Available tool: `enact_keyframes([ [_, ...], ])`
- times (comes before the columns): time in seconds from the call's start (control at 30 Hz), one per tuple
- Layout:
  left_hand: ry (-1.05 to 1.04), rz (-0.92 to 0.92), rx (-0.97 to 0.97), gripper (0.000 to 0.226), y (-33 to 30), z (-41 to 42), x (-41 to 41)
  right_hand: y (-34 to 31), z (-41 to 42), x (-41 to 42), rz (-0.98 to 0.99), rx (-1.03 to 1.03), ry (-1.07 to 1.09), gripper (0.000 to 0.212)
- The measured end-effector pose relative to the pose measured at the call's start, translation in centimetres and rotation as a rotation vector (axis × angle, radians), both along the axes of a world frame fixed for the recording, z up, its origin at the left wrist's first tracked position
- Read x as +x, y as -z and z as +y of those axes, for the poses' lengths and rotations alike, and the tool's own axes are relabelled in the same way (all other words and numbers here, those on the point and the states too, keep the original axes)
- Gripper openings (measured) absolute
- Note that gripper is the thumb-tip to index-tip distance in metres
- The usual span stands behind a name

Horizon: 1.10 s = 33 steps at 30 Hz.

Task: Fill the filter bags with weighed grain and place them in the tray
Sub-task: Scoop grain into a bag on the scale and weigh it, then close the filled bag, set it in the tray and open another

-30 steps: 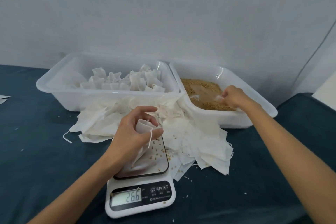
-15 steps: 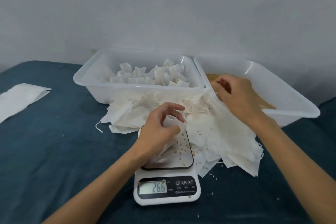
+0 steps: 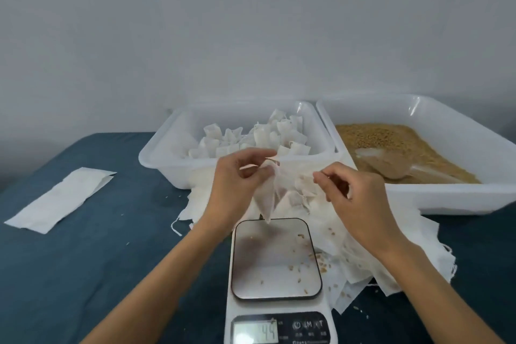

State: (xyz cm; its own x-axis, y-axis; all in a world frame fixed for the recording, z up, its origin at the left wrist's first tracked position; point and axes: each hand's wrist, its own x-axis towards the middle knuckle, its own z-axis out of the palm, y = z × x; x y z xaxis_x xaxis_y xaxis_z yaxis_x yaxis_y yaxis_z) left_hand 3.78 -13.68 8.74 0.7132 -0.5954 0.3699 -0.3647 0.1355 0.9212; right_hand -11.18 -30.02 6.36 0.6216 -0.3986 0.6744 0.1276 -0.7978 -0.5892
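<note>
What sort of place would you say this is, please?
Probably a makeshift packing station, not a factory line: a digital scale on dark blue cloth, a plastic tray of filled filter bags, and a tub of loose grain against a bare wall.

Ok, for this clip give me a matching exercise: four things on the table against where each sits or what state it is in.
Things:
1. filter bag
2. scoop
3. scale
4. filled bags

States:
A. lying in the grain
B. standing in the left tray
C. held up by the left hand
D. only stray grains on its plate

Pairs: 1-C, 2-A, 3-D, 4-B
</note>
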Motion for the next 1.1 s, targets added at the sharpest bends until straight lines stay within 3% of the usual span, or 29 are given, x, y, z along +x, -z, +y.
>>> enact_keyframes([
  [0.17,-0.212,-0.219,0.100,0.021,-4.4,-4.2,7.5,0.3,-0.2,-0.3,-0.007,0.013,0.012,0.019],
  [0.3,-0.321,-0.280,0.269,0.019,-6.3,-7.1,13.0,0.4,-0.5,-0.1,-0.009,0.024,0.017,0.020],
  [0.37,-0.257,-0.303,0.402,0.011,-6.3,-8.0,14.0,0.5,-0.6,-0.1,-0.022,0.025,0.008,0.019],
  [0.47,-0.076,-0.327,0.668,0.041,-5.2,-8.4,13.8,0.5,-0.5,0.0,-0.035,0.046,-0.005,0.019],
  [0.53,0.042,-0.354,0.815,0.046,-4.4,-8.2,13.5,0.4,-0.4,-0.1,-0.038,0.048,-0.002,0.020],
  [0.7,0.124,-0.264,0.981,0.033,-4.3,-8.2,13.0,0.2,-0.3,-0.1,-0.051,0.065,0.000,0.020],
  [0.8,0.165,-0.184,0.979,0.025,-4.6,-8.6,12.0,0.1,-0.2,-0.2,-0.056,0.074,-0.003,0.021],
  [0.9,0.239,-0.194,0.906,0.033,-4.4,-8.3,11.9,0.0,-0.2,-0.3,-0.054,0.077,-0.001,0.021],
  [1.1,0.246,-0.131,0.632,0.012,-5.7,-7.1,13.3,0.0,-0.2,-0.2,-0.050,0.078,0.003,0.022],
])
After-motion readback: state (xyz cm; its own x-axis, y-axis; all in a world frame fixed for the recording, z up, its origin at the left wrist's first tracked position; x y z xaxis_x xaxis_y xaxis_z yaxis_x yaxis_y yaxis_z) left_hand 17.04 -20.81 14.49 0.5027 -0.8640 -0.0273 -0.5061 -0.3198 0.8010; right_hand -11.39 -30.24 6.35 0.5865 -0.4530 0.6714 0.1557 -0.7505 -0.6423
